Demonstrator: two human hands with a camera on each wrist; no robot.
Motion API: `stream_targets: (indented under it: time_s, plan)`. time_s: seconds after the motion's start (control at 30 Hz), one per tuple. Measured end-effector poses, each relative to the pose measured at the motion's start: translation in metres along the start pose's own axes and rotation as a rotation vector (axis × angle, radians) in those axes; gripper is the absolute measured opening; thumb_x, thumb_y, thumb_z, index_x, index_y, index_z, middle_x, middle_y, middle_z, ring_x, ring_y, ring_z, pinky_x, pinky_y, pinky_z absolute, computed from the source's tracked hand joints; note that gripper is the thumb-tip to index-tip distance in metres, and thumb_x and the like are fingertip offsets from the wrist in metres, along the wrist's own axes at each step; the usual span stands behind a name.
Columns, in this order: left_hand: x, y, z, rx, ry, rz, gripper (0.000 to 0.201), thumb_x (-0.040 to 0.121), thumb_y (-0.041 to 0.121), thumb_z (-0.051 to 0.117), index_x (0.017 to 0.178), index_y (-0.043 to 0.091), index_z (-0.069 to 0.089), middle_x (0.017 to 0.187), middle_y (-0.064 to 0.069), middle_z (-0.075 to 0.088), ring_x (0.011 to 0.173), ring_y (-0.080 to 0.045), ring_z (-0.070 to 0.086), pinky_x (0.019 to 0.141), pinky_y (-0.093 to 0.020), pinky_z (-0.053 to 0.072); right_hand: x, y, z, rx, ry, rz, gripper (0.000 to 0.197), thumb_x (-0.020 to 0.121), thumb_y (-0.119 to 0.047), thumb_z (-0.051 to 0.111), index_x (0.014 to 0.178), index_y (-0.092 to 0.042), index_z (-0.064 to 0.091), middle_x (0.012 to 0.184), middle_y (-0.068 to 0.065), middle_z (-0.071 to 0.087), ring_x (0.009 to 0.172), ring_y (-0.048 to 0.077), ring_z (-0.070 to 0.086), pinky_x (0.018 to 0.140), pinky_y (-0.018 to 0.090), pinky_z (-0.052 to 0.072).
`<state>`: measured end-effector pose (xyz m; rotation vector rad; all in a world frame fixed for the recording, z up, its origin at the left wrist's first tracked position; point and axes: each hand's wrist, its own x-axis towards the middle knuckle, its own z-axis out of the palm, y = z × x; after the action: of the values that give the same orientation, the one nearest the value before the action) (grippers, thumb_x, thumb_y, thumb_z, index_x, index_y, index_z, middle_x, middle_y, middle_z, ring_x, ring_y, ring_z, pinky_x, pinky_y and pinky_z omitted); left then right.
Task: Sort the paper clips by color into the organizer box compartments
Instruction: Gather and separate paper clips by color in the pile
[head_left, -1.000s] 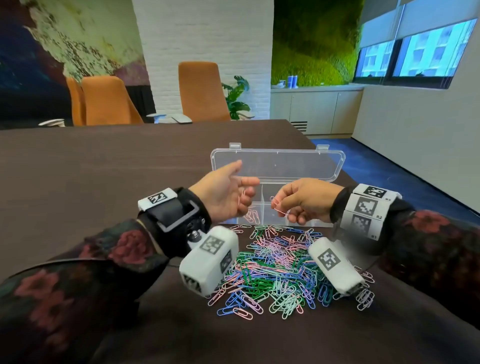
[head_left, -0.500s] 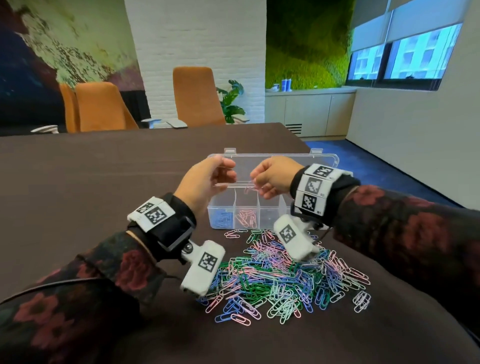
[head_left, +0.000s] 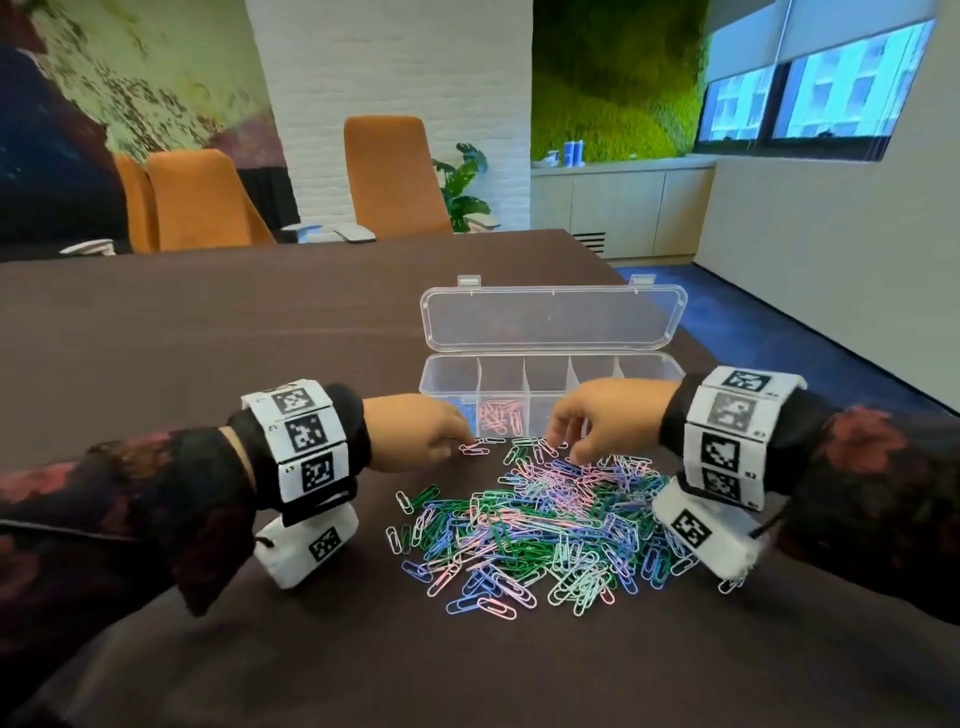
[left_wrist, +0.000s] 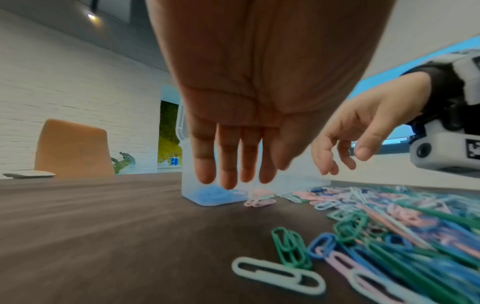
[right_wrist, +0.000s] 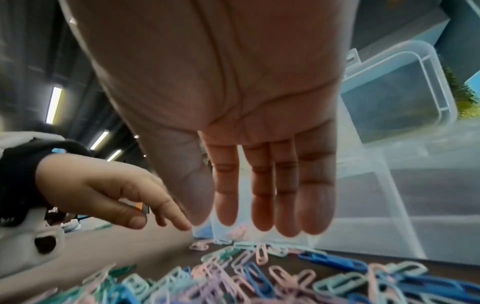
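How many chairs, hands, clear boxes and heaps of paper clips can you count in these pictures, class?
orange chairs: 3
hands: 2, the left hand and the right hand
clear box: 1
heap of paper clips: 1
Total: 7

We are looking at a dark brown table (head_left: 208, 322) that is carrying a loose heap of paper clips (head_left: 540, 525) in pink, blue, green and white, and just beyond the heap a clear organizer box (head_left: 652, 371) is sitting with its lid (head_left: 550, 317) standing open.
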<state>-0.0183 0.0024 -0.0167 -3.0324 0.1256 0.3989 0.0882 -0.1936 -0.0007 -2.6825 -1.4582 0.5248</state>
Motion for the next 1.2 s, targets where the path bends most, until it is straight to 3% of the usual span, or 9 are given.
stream_targets:
  time_s: [0.17,0.4,0.53,0.67,0.83,0.93,1.0,1.07,1.2]
  plan:
    - [0.011,0.010,0.008,0.043,-0.101,0.009,0.043,0.096,0.006,0.038,0.139,0.008,0.044,0.146,-0.004,0.042,0.131,-0.021,0.040,0.109,-0.030,0.028,-0.001,0.007,0.011,-0.129,-0.062,-0.050,0.043,0.094,-0.017,0.052,0.136,-0.023,0.047,0.136,0.001,0.051,0.117,0.018,0.051,0.096,0.026,0.038]
    - [-0.002,0.022,0.007,-0.113,-0.055,0.095,0.039,0.098,0.008,0.041,0.136,0.016,0.051,0.141,0.004,0.049,0.127,-0.013,0.045,0.104,-0.018,0.030,0.001,0.014,0.014,-0.088,-0.120,-0.089,0.047,0.095,-0.008,0.044,0.140,-0.022,0.042,0.139,0.002,0.048,0.122,0.020,0.048,0.098,0.027,0.037]
    - [-0.009,0.028,0.005,-0.256,-0.019,0.102,0.037,0.096,0.006,0.044,0.128,0.019,0.058,0.126,0.007,0.061,0.108,-0.005,0.055,0.090,-0.009,0.037,0.001,0.017,0.005,0.106,-0.109,-0.143,0.040,0.090,0.003,0.044,0.123,-0.016,0.055,0.119,0.001,0.065,0.105,0.017,0.058,0.095,0.030,0.045]
    - [0.005,0.027,0.002,-0.167,0.128,-0.027,0.030,0.092,0.008,0.049,0.118,0.016,0.062,0.114,0.000,0.065,0.100,-0.014,0.057,0.081,-0.019,0.037,0.008,0.011,0.005,0.119,0.066,-0.054,0.029,0.090,-0.004,0.050,0.115,-0.015,0.061,0.091,-0.002,0.062,0.074,0.013,0.055,0.055,0.014,0.043]
    - [0.025,0.036,0.005,-0.121,-0.012,-0.076,0.010,0.090,0.023,0.060,0.097,0.015,0.061,0.089,0.002,0.061,0.081,-0.013,0.049,0.068,-0.023,0.036,0.021,-0.004,0.010,-0.015,-0.012,0.052,0.023,0.093,-0.009,0.047,0.108,-0.005,0.064,0.068,-0.003,0.057,0.053,0.007,0.050,0.040,0.012,0.040]
    - [0.029,0.040,0.009,-0.173,-0.052,-0.061,0.009,0.090,0.025,0.062,0.090,0.016,0.059,0.071,0.010,0.050,0.075,-0.014,0.048,0.056,-0.015,0.035,0.025,-0.014,0.016,-0.131,-0.103,0.059,0.017,0.091,-0.016,0.056,0.103,-0.008,0.065,0.072,0.000,0.058,0.055,0.012,0.052,0.043,0.016,0.041]
    - [0.028,0.038,0.010,-0.198,-0.059,-0.048,0.009,0.090,0.024,0.063,0.086,0.015,0.059,0.068,0.011,0.049,0.068,-0.011,0.047,0.055,-0.012,0.033,0.030,-0.017,0.019,-0.221,-0.099,0.036,0.009,0.091,-0.015,0.055,0.085,-0.011,0.062,0.078,0.002,0.056,0.069,0.017,0.052,0.052,0.020,0.039]
    - [0.026,0.035,0.011,-0.231,-0.058,-0.036,0.013,0.088,0.023,0.064,0.079,0.018,0.056,0.067,0.011,0.051,0.061,-0.005,0.045,0.055,-0.013,0.035,0.033,-0.016,0.021,-0.223,-0.100,0.026,0.021,0.090,-0.014,0.054,0.070,-0.018,0.049,0.075,0.000,0.053,0.077,0.017,0.050,0.057,0.023,0.039]
    - [0.020,0.024,0.015,-0.451,-0.014,-0.075,0.020,0.088,0.019,0.064,0.072,0.024,0.053,0.066,0.007,0.057,0.053,-0.002,0.051,0.055,-0.015,0.042,0.029,-0.003,0.018,0.027,-0.108,0.026,0.020,0.089,-0.014,0.058,0.072,-0.022,0.050,0.068,-0.008,0.054,0.061,0.009,0.050,0.053,0.017,0.041]
